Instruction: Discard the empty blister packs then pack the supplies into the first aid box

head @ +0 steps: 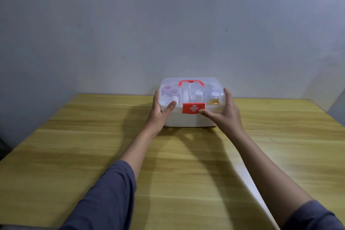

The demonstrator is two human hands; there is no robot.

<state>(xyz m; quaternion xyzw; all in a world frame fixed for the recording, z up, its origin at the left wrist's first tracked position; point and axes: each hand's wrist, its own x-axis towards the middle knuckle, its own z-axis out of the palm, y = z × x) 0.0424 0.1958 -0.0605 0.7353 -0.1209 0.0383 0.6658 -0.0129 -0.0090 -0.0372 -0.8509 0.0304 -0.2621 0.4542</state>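
Observation:
The first aid box point(188, 120) stands at the far middle of the table, a white tub under a clear lid point(192, 90) with a red handle point(190, 82). Its red latch point(194, 108) with a white cross lies flat against the front. Through the lid I make out small bottles and rolls, blurred. My left hand point(161, 113) grips the box's left side, thumb on the lid's front edge. My right hand point(226, 112) holds the right side, its thumb touching the latch's lower right corner. No blister packs are in view.
The yellow wooden table point(93, 155) runs from me to a grey wall point(168, 24) just behind the box. Its right edge point(334, 119) slants off at the far right. Grey sleeves cover both of my forearms near the bottom.

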